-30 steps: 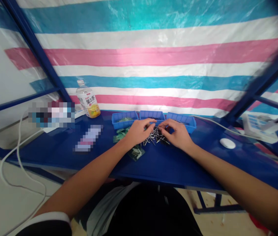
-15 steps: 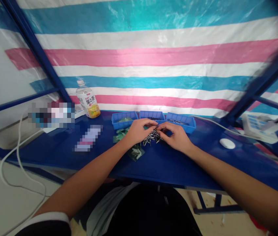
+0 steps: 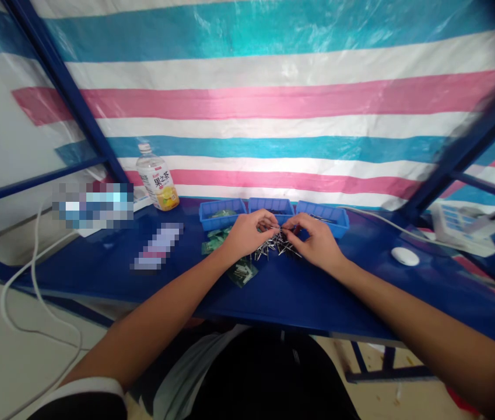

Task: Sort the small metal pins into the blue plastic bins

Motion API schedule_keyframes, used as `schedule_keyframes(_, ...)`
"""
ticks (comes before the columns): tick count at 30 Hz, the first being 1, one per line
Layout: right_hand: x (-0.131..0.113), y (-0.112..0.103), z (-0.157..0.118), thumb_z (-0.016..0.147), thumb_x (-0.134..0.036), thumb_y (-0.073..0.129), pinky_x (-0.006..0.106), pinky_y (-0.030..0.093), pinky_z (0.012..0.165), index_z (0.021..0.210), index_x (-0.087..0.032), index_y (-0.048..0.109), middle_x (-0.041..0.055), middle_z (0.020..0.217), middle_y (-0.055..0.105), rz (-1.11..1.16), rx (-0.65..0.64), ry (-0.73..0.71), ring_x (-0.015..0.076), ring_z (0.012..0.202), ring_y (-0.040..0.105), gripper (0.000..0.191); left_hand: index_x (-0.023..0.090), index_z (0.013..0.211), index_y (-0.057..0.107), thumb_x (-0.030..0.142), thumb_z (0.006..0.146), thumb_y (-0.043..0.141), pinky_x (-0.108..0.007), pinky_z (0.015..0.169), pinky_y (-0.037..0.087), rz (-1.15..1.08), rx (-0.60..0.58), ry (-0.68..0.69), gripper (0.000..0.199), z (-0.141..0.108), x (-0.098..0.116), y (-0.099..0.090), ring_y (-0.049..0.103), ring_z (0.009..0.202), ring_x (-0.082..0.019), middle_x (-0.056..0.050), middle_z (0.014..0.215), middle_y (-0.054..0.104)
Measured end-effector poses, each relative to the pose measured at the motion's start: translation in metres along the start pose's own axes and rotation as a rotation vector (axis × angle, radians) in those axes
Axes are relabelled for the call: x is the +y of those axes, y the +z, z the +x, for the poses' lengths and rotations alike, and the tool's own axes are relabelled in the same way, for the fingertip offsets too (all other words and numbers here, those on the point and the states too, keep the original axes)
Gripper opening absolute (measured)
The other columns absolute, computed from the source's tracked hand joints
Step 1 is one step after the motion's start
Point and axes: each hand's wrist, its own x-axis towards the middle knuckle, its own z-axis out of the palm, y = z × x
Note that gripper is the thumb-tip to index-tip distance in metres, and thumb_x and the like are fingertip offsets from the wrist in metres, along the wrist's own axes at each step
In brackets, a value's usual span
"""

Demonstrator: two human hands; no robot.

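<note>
My left hand (image 3: 249, 233) is closed in a pinch above a heap of thin silver metal pins (image 3: 265, 249), and a slim metal pin shows at its fingertips. Just to the right, my right hand (image 3: 312, 240) also pinches, its thumb and forefinger meeting the same pin. Loose pins stick out below both hands. Left of the heap lie small clear green-looking plastic bags (image 3: 216, 240). One bag holding small pale pieces (image 3: 242, 272) rests nearer the table's front edge.
Three blue bins stand behind my hands: the left bin (image 3: 221, 221) with bags, the middle bin (image 3: 269, 203), and the right bin (image 3: 341, 220) with dark thin pieces. A drink bottle (image 3: 158, 181), a blurred-out phone-shaped item (image 3: 158, 247) and a white round object (image 3: 405, 256) sit on the blue table (image 3: 308, 303).
My fingertips have shifted slightly, and the right fingers have drawn a little apart from the left. A slim pin now shows between them. More pins show under the right hand.
</note>
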Motion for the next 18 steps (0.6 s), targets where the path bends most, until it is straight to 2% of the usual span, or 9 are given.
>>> schedule_keyframes(6, 0.0026, 0.0048, -0.0028, 0.093, -0.025, 0.068, 0.037, 0.057, 0.072, 0.101, -0.024, 0.067, 0.0054, 0.097, 0.074, 0.058, -0.055, 0.067, 0.0210, 0.080, 0.070, 0.008, 0.022, 0.115, 0.070, 0.025, 0.089, 0.080, -0.038, 0.091, 0.066, -0.138, -0.027, -0.068, 0.028, -0.0012, 0.0001, 0.0023, 0.081, 0.093, -0.021, -0.004, 0.100, 0.084)
schedule_keyframes(11, -0.0019, 0.0050, -0.0031, 0.089, -0.022, 0.069, 0.035, 0.056, 0.071, 0.100, -0.025, 0.061, 0.0026, 0.093, 0.072, 0.100, -0.074, 0.114, 0.0187, 0.075, 0.067, 0.014, 0.024, 0.126, 0.070, 0.028, 0.090, 0.081, -0.038, 0.093, 0.066, -0.143, -0.040, -0.088, 0.039, -0.0013, 0.0015, 0.0028, 0.082, 0.098, -0.022, -0.004, 0.102, 0.085)
schedule_keyframes(13, -0.0036, 0.0036, -0.0025, 0.088, -0.019, 0.068, 0.035, 0.056, 0.072, 0.109, -0.024, 0.061, 0.0021, 0.092, 0.071, 0.108, -0.079, 0.115, 0.0187, 0.075, 0.067, 0.023, 0.024, 0.131, 0.069, 0.031, 0.090, 0.081, -0.037, 0.093, 0.066, -0.122, -0.034, -0.070, 0.044, -0.0011, 0.0022, 0.0023, 0.081, 0.099, -0.022, -0.005, 0.109, 0.085)
schedule_keyframes(15, -0.0044, 0.0017, -0.0014, 0.087, -0.017, 0.065, 0.035, 0.056, 0.072, 0.125, -0.024, 0.059, 0.0016, 0.093, 0.070, 0.112, -0.083, 0.109, 0.0190, 0.076, 0.067, 0.039, 0.024, 0.134, 0.068, 0.032, 0.091, 0.080, -0.036, 0.091, 0.065, -0.078, -0.027, -0.042, 0.045, -0.0010, 0.0029, 0.0012, 0.081, 0.097, -0.021, -0.006, 0.111, 0.084)
schedule_keyframes(17, -0.0041, -0.0002, -0.0004, 0.088, -0.016, 0.062, 0.035, 0.056, 0.071, 0.136, -0.024, 0.057, 0.0019, 0.093, 0.070, 0.109, -0.071, 0.104, 0.0195, 0.076, 0.066, 0.049, 0.024, 0.135, 0.069, 0.032, 0.095, 0.075, -0.034, 0.085, 0.065, -0.020, -0.032, -0.031, 0.041, -0.0015, 0.0035, 0.0000, 0.080, 0.090, -0.020, -0.005, 0.104, 0.084)
schedule_keyframes(18, -0.0038, -0.0010, 0.0000, 0.089, -0.016, 0.061, 0.035, 0.056, 0.070, 0.136, -0.025, 0.058, 0.0025, 0.094, 0.070, 0.105, -0.059, 0.102, 0.0198, 0.076, 0.067, 0.048, 0.024, 0.136, 0.070, 0.033, 0.097, 0.072, -0.033, 0.081, 0.064, 0.005, -0.045, -0.033, 0.040, -0.0019, 0.0036, -0.0004, 0.080, 0.086, -0.020, -0.005, 0.100, 0.085)
